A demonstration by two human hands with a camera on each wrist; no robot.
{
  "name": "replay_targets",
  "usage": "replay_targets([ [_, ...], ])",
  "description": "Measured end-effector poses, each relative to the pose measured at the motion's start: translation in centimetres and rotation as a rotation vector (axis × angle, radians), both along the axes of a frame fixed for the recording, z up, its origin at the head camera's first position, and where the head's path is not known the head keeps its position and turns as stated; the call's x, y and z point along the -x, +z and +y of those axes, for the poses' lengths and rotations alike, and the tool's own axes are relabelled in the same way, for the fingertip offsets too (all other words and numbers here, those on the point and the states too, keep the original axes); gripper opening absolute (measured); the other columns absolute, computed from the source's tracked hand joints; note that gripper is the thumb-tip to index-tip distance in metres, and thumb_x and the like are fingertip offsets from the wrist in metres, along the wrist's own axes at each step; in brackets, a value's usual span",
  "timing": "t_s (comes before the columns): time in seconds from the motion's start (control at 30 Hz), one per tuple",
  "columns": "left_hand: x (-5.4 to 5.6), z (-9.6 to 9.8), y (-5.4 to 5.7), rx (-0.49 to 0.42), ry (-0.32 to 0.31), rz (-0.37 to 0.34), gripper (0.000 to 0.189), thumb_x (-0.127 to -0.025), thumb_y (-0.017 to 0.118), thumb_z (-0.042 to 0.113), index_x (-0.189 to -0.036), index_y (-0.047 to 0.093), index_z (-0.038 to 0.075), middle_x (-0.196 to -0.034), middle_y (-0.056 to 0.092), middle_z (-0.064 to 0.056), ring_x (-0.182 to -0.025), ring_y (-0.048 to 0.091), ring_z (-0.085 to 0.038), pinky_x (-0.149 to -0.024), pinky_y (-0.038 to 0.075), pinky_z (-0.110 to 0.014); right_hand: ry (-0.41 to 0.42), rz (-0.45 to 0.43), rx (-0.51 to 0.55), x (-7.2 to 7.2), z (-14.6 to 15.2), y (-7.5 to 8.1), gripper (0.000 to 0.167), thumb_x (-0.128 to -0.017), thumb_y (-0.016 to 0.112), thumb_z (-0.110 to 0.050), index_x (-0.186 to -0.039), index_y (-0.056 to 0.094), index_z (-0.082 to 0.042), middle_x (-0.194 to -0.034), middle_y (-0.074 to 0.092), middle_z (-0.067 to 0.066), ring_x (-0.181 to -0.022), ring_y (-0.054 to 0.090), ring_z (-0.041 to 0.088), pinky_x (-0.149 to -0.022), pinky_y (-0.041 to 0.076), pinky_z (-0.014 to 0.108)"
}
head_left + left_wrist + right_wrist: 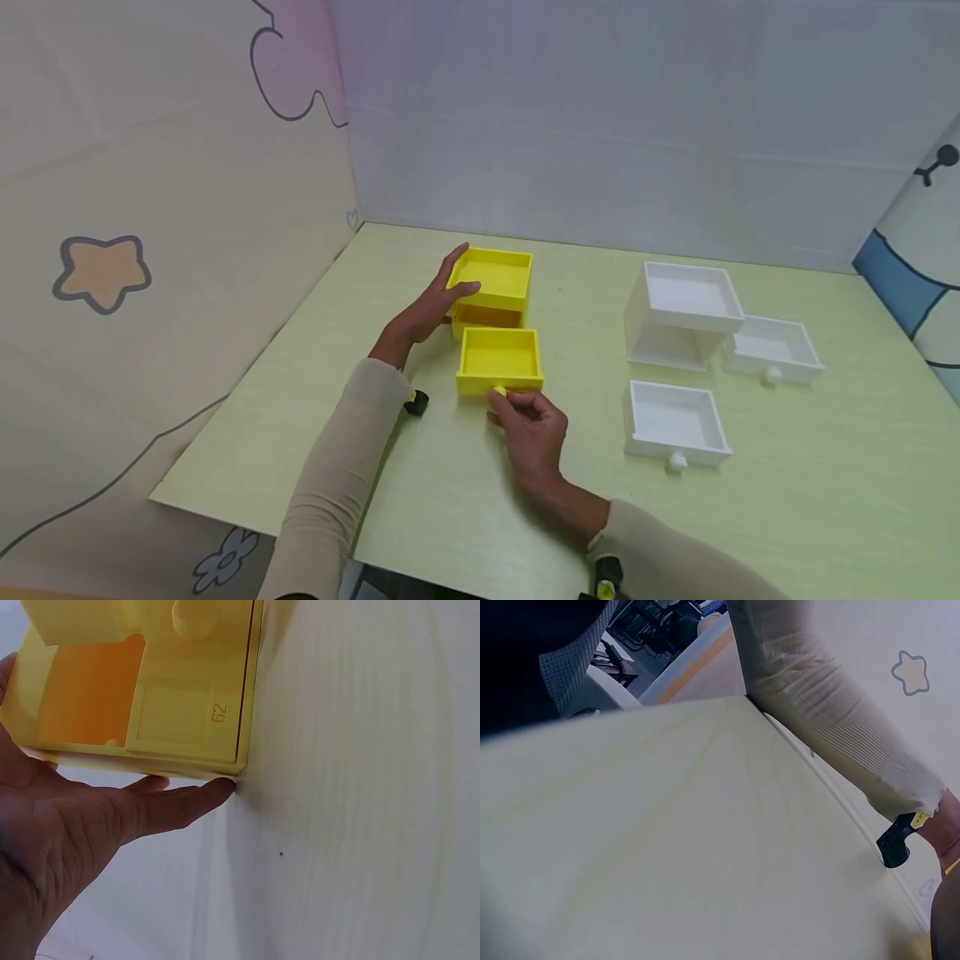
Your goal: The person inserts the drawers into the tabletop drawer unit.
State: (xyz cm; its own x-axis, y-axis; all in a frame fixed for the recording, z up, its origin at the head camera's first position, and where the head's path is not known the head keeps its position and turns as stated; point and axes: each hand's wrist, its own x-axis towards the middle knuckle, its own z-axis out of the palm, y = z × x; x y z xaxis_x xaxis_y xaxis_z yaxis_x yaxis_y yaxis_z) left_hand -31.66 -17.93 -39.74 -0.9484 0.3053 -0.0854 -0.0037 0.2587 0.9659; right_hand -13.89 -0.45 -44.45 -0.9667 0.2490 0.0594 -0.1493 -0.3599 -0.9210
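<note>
A small yellow cabinet (pixel 491 279) stands on the table, one compartment open at the front. My left hand (pixel 429 310) holds its left side, thumb over the top's front edge; in the left wrist view, fingers run down along the side. A shut lower drawer (pixel 176 709) bears the number 62 and a round knob. In front of the cabinet is a loose yellow drawer (pixel 500 358), hollow side up, nothing seen inside. My right hand (pixel 534 433) pinches its knob (pixel 500 390) between thumb and fingers. The right wrist view leaves that grip out.
To the right stands a white cabinet (pixel 682 312) with an open front. One white drawer (pixel 677 421) lies before it, another white drawer (pixel 774 348) at its right side. Cloth walls (pixel 600 125) border the table (pixel 840 475) at the back and sides.
</note>
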Motion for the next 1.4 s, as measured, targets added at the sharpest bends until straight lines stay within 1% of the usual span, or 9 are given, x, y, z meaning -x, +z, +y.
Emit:
replay_targets([
  [0.27,0.0,-0.1,-0.1,-0.008,-0.006,0.012,0.076,-0.093,0.06,0.051,-0.15,0.01,0.06,-0.165,0.007,0.004,-0.142,0.03,-0.032,-0.105,0.032,-0.068,0.018,0.01,-0.006,0.2,-0.8,-0.1,0.019,-0.079,0.078,0.009,-0.091,0.066,0.018,-0.082,0.068,0.01,-0.069,0.069,0.016,-0.064,0.06,0.035],
  [0.4,0.1,-0.1,-0.2,-0.012,-0.006,0.007,0.076,-0.093,0.06,0.051,-0.149,0.01,0.061,-0.165,0.007,0.004,-0.142,0.031,-0.032,-0.105,0.032,-0.068,0.023,0.021,-0.015,0.4,-1.1,-0.2,0.02,-0.079,0.078,0.008,-0.092,0.066,0.017,-0.083,0.069,0.013,-0.069,0.069,0.015,-0.064,0.06,0.035],
  [0.6,0.0,0.0,-0.1,-0.002,-0.003,0.002,0.077,-0.093,0.06,0.051,-0.149,0.01,0.061,-0.165,0.007,0.003,-0.142,0.03,-0.033,-0.105,0.032,-0.069,0.027,0.039,-0.003,0.6,-1.4,-0.3,0.021,-0.079,0.078,0.008,-0.092,0.066,0.017,-0.085,0.069,0.014,-0.069,0.069,0.015,-0.065,0.06,0.036],
  [0.87,-0.1,-0.1,-0.1,-0.015,-0.008,0.006,0.077,-0.093,0.061,0.05,-0.15,0.01,0.06,-0.165,0.007,0.003,-0.143,0.03,-0.032,-0.106,0.027,-0.071,0.031,0.057,-0.002,0.9,-1.8,-0.1,0.021,-0.079,0.078,0.007,-0.093,0.066,0.016,-0.085,0.069,0.015,-0.069,0.07,0.017,-0.065,0.06,0.037],
  [1.03,-0.1,0.0,0.0,-0.022,-0.011,0.006,0.076,-0.094,0.061,0.048,-0.15,0.011,0.059,-0.164,0.009,0.003,-0.142,0.03,-0.031,-0.107,0.025,-0.071,0.02,0.066,-0.011,1.2,-1.9,-0.2,0.02,-0.079,0.079,0.006,-0.093,0.066,0.016,-0.086,0.069,0.015,-0.068,0.069,0.016,-0.064,0.06,0.035],
  [1.2,-0.1,0.1,-0.1,-0.052,-0.026,0.006,0.075,-0.095,0.06,0.045,-0.151,0.011,0.058,-0.161,0.016,0.001,-0.137,0.037,-0.03,-0.109,0.027,-0.066,0.019,0.058,-0.005,1.4,-2.0,-0.1,0.021,-0.079,0.079,0.005,-0.092,0.066,0.015,-0.085,0.069,0.013,-0.067,0.069,0.016,-0.064,0.06,0.034],
  [1.4,0.0,0.1,-0.2,-0.074,-0.043,0.014,0.074,-0.096,0.059,0.043,-0.152,0.011,0.056,-0.16,0.017,0.0,-0.133,0.041,-0.029,-0.11,0.032,-0.06,0.011,0.058,-0.022,1.5,-2.1,0.0,0.022,-0.08,0.08,0.002,-0.092,0.067,0.014,-0.085,0.069,0.014,-0.067,0.07,0.016,-0.064,0.06,0.035],
])
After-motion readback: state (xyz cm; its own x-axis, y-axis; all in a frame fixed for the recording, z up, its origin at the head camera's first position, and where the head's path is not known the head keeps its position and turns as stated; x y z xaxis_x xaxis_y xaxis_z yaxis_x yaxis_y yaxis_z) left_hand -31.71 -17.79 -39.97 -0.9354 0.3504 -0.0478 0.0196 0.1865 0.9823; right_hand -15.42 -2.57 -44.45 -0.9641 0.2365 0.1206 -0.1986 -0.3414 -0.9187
